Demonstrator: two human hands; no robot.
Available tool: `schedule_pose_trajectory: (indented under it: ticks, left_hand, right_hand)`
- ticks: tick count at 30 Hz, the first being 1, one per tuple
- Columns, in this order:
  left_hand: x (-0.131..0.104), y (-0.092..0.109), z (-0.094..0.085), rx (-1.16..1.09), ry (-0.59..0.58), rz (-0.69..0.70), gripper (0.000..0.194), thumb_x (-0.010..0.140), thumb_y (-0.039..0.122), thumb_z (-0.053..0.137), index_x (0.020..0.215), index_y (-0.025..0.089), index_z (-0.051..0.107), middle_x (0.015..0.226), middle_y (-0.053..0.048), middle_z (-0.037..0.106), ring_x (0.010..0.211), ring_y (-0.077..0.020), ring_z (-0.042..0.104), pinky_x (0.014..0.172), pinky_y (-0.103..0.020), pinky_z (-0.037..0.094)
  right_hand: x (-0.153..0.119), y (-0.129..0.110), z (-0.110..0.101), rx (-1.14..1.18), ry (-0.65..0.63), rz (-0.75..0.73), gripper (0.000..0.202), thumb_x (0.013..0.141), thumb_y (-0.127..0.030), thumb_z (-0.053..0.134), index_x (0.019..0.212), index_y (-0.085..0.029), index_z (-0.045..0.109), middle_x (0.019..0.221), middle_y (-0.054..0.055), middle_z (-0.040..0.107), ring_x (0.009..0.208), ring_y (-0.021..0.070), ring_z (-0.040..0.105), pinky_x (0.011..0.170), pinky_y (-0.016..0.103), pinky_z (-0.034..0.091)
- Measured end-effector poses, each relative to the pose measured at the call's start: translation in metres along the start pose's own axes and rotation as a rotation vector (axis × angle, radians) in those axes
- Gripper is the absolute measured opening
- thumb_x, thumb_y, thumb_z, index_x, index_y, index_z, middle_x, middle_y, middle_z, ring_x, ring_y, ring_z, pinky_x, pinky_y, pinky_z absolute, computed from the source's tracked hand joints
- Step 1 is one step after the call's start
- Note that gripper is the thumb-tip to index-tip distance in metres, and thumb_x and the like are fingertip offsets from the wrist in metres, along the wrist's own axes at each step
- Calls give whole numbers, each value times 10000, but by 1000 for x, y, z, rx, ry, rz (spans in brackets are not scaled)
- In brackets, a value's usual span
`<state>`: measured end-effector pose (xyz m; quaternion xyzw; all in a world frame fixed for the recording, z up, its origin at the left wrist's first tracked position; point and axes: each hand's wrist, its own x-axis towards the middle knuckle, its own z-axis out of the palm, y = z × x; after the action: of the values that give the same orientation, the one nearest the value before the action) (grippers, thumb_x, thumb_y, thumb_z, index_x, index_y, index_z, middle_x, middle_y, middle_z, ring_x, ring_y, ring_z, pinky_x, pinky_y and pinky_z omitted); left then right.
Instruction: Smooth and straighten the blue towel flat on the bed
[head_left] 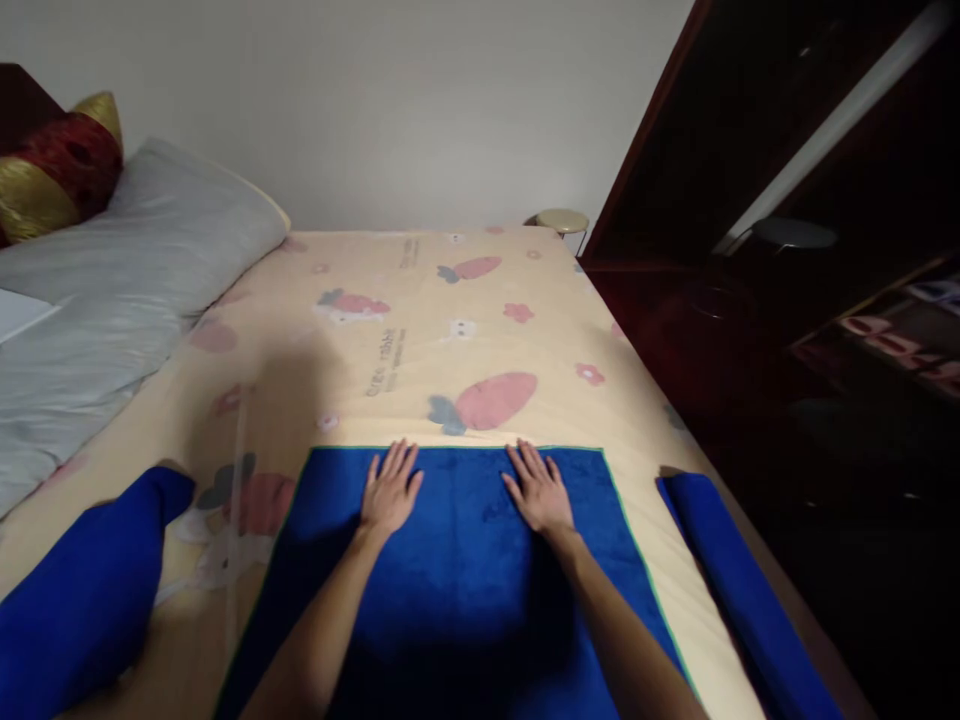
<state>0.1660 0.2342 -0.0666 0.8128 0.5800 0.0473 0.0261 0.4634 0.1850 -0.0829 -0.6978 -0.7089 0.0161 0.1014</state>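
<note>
A blue towel [457, 560] with a thin green edge lies spread on the bed, its far edge roughly straight. My left hand [390, 490] rests flat on it, fingers apart, the tips near the far edge. Flat on the towel to the right is my right hand [541, 488], its fingers also spread and reaching that edge. Neither hand grips anything. Left of the towel lies a bunched blue cloth [94, 590]. A long folded or rolled blue cloth [742, 590] sits along the bed's right side. The towel's near edge is out of view.
The bed sheet [420, 340] has carrot and rabbit prints. A grey pillow [157, 240] and a red-and-gold cushion [67, 165] are at the left. Beyond the bed stands a stool [562, 220]. Another round seat [793, 234] and slippers on a rack [892, 345] appear at the right.
</note>
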Motion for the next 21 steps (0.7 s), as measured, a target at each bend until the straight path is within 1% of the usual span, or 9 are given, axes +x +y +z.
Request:
schedule_pose_trajectory:
  ticks: [3, 5, 8, 10, 12, 15, 17, 19, 21]
  left_hand:
    - [-15, -61, -6, 76, 31, -233, 558, 982, 458, 197, 1495, 238, 197, 1585, -39, 227, 1454, -216, 198, 1145, -542, 235]
    - [-22, -96, -11, 104, 18, -305, 570, 981, 449, 198, 1499, 211, 181, 1583, -63, 231, 1449, -231, 213, 1138, -546, 243]
    - [-25, -113, -17, 123, -19, -304, 556, 983, 417, 202, 1493, 196, 211, 1569, -84, 264, 1438, -235, 247, 1139, -548, 234]
    - [-26, -94, -17, 130, 21, -263, 548, 983, 399, 201, 1490, 191, 215, 1560, -94, 281, 1430, -237, 269, 1146, -554, 209]
    - [-33, -55, -9, 114, 90, -160, 552, 982, 389, 213, 1495, 189, 178, 1551, -95, 302, 1425, -229, 281, 1157, -536, 193]
    - [-59, 21, 10, 41, 135, 63, 558, 983, 356, 248, 1499, 200, 103, 1538, -76, 334, 1422, -193, 289, 1165, -456, 219]
    - [-81, 60, 21, 7, 143, 159, 562, 981, 311, 263, 1499, 221, 68, 1543, -51, 328, 1418, -173, 295, 1162, -425, 236]
    - [-101, 78, 26, 4, 143, 165, 565, 979, 299, 271, 1500, 239, 63, 1550, -39, 311, 1419, -175, 293, 1153, -429, 256]
    - [-118, 71, 25, 21, 135, 132, 560, 980, 329, 282, 1499, 259, 85, 1554, -33, 299, 1418, -182, 297, 1142, -439, 275]
  right_hand:
    - [-18, 58, -5, -70, 47, 136, 617, 958, -545, 238, 1496, -246, 189, 1570, 59, 254, 1441, 197, 225, 1152, 458, 226]
    - [-25, 84, -7, -91, 44, 176, 641, 952, -563, 224, 1500, -235, 168, 1574, 52, 246, 1442, 196, 221, 1155, 456, 226]
    - [-25, 89, -8, -97, 37, 228, 650, 953, -558, 187, 1494, -197, 202, 1562, 74, 276, 1434, 215, 246, 1161, 485, 204]
    - [-24, 67, -7, -93, 89, 275, 663, 957, -549, 169, 1487, -155, 223, 1544, 113, 305, 1428, 248, 261, 1160, 526, 175]
    - [-31, 27, -3, -68, 158, 229, 658, 963, -530, 182, 1488, -133, 212, 1530, 135, 324, 1426, 259, 265, 1159, 528, 166]
    - [-56, -47, 10, 15, 182, -54, 590, 979, -451, 264, 1498, -192, 159, 1537, 87, 315, 1429, 215, 259, 1153, 440, 219]
    - [-78, -84, 19, 53, 174, -166, 570, 982, -400, 296, 1500, -231, 129, 1533, 62, 327, 1420, 194, 280, 1139, 409, 253]
    - [-98, -98, 24, 63, 155, -177, 567, 979, -392, 315, 1498, -254, 134, 1535, 57, 320, 1413, 197, 297, 1128, 412, 275]
    - [-114, -89, 22, 54, 140, -136, 568, 973, -422, 328, 1493, -268, 160, 1537, 54, 313, 1407, 205, 312, 1121, 427, 288]
